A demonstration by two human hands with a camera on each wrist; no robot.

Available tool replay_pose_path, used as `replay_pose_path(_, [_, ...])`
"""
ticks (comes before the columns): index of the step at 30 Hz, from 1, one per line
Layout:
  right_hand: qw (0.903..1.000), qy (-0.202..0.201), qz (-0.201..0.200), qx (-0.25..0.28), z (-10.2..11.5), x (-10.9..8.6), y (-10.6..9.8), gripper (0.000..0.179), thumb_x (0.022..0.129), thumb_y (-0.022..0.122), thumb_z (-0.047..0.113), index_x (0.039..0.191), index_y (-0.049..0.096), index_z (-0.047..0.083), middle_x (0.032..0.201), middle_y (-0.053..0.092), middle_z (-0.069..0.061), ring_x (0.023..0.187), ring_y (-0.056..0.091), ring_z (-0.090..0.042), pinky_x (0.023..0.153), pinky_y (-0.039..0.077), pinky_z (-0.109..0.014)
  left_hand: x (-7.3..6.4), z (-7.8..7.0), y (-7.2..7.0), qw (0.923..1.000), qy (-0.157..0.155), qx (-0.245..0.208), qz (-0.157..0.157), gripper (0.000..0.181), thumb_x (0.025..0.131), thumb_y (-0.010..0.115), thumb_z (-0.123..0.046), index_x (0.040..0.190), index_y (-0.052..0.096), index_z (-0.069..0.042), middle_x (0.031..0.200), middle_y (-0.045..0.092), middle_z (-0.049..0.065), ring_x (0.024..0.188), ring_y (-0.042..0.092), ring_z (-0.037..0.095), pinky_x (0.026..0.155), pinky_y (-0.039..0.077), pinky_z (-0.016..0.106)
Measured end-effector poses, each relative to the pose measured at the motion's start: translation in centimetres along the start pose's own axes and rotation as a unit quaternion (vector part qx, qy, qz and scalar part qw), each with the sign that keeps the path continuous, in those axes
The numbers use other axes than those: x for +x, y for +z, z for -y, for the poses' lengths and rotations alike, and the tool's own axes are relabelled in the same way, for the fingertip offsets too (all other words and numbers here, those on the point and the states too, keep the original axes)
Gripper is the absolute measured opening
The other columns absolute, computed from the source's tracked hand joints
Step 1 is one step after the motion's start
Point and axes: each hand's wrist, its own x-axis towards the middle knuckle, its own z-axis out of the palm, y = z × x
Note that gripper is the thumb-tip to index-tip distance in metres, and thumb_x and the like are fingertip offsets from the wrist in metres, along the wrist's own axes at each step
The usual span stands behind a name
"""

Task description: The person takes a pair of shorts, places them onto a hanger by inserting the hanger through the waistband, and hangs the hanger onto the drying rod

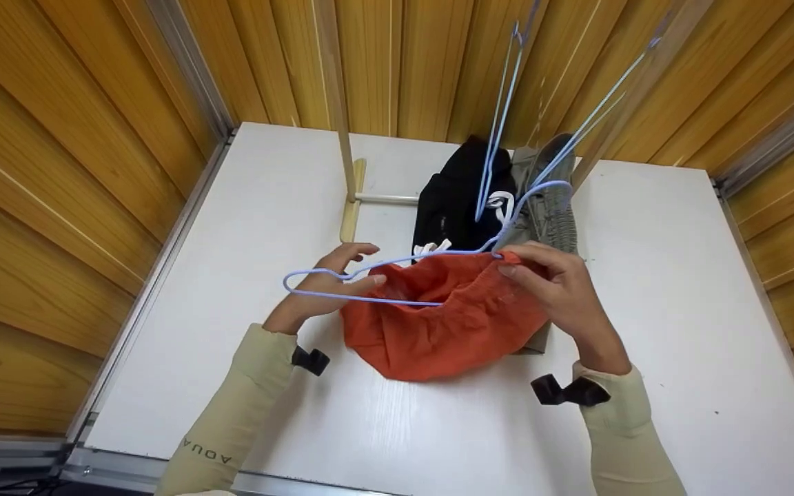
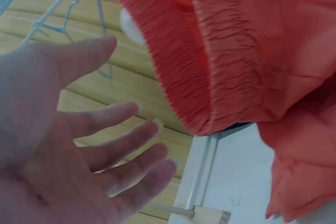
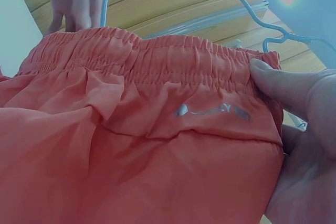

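Orange-red shorts with a gathered elastic waistband hang in front of me. Between thumb and fingers, my right hand pinches the right end of the waistband. A light blue hanger runs partly inside the waist opening; its right end is at the pinched corner, while its left end sticks out past the cloth. My left hand is beside the waistband's left side, behind the hanger's left end in the head view. The left wrist view shows its fingers spread and apart from the cloth.
Black clothing with white cords and grey-green clothing lie behind the shorts on the white table. Two more blue hangers hang above them. A wooden rack post stands at the back left.
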Motion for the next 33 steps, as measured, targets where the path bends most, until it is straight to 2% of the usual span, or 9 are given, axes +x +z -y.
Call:
replay_pose_path(3, [1.0000, -0.004, -0.002, 0.004, 0.1, 0.0, -0.1, 0.020, 0.086, 0.062, -0.010, 0.103, 0.071, -0.003, 0.093, 0.069, 0.002, 0.081, 0.058, -0.010, 0.069, 0.050, -0.017, 0.7, 0.2, 0.8, 0.9999, 0.014, 0.009, 0.001, 0.056, 0.087, 0.071, -0.035, 0.137, 0.050, -0.022, 0.141, 0.049, 0.001, 0.132, 0.043, 0.024, 0.105, 0.042, 0.047])
replay_pose_path(7, [0.9997, -0.007, -0.006, 0.021, 0.3, 0.0, -0.1, 0.020, 0.086, 0.062, -0.010, 0.104, 0.070, -0.004, 0.095, 0.069, 0.002, 0.081, 0.059, -0.010, 0.069, 0.050, -0.016, 1.4, 0.6, 1.7, 0.9987, 0.050, 0.001, 0.009, 0.052, 0.087, 0.072, -0.025, 0.134, 0.054, -0.017, 0.136, 0.055, 0.005, 0.126, 0.049, 0.024, 0.100, 0.048, 0.044])
replay_pose_path(10, [0.9994, -0.010, -0.008, 0.032, 0.4, 0.0, -0.2, 0.020, 0.086, 0.062, -0.011, 0.103, 0.070, -0.005, 0.094, 0.069, 0.002, 0.083, 0.059, -0.009, 0.070, 0.050, -0.016, 2.0, 1.1, 2.3, 0.9980, 0.063, 0.004, 0.006, 0.045, 0.088, 0.070, -0.018, 0.131, 0.057, -0.011, 0.128, 0.062, 0.008, 0.118, 0.055, 0.026, 0.098, 0.050, 0.043])
replay_pose_path(15, [0.9990, -0.007, -0.014, 0.043, 0.5, -0.1, -0.6, 0.021, 0.086, 0.061, -0.012, 0.104, 0.069, -0.006, 0.095, 0.069, 0.003, 0.085, 0.058, -0.009, 0.072, 0.050, -0.016, 2.3, 1.3, 3.0, 0.9985, 0.043, 0.032, -0.010, 0.031, 0.093, 0.064, -0.019, 0.122, 0.064, -0.011, 0.116, 0.068, 0.007, 0.109, 0.060, 0.023, 0.100, 0.046, 0.041])
replay_pose_path(18, [0.9986, -0.002, -0.024, 0.046, 0.6, -0.2, -1.1, 0.022, 0.086, 0.060, -0.013, 0.106, 0.068, -0.007, 0.098, 0.070, 0.002, 0.087, 0.059, -0.009, 0.073, 0.050, -0.016, 2.3, 1.4, 3.1, 0.9986, 0.037, 0.036, -0.007, 0.026, 0.096, 0.059, -0.021, 0.119, 0.066, -0.012, 0.110, 0.069, 0.006, 0.101, 0.060, 0.021, 0.092, 0.048, 0.036])
replay_pose_path(24, [0.9978, 0.007, -0.046, 0.048, 0.6, -0.5, -1.8, 0.022, 0.086, 0.062, -0.011, 0.107, 0.068, -0.008, 0.101, 0.071, 0.002, 0.091, 0.060, -0.011, 0.076, 0.050, -0.015, 2.1, 1.5, 2.5, 0.9992, 0.039, 0.011, 0.006, 0.025, 0.099, 0.053, -0.022, 0.114, 0.068, -0.010, 0.097, 0.070, 0.007, 0.085, 0.057, 0.016, 0.076, 0.048, 0.027])
replay_pose_path(30, [0.9969, 0.025, -0.054, 0.052, 0.5, -0.7, -2.2, 0.023, 0.088, 0.062, -0.008, 0.109, 0.068, -0.007, 0.102, 0.070, 0.000, 0.091, 0.059, -0.013, 0.074, 0.052, -0.015, 1.9, 1.4, 2.0, 1.0000, 0.002, 0.004, 0.004, 0.027, 0.100, 0.052, -0.028, 0.114, 0.068, -0.012, 0.104, 0.069, 0.005, 0.093, 0.055, 0.017, 0.082, 0.048, 0.029])
replay_pose_path(33, [0.9965, 0.028, -0.056, 0.055, 0.4, -0.7, -2.3, 0.023, 0.088, 0.062, -0.008, 0.111, 0.068, -0.007, 0.103, 0.069, 0.000, 0.090, 0.059, -0.014, 0.073, 0.053, -0.016, 1.7, 1.3, 1.9, 1.0000, -0.001, 0.003, 0.002, 0.027, 0.100, 0.052, -0.029, 0.114, 0.067, -0.011, 0.106, 0.068, 0.006, 0.095, 0.055, 0.019, 0.084, 0.047, 0.030])
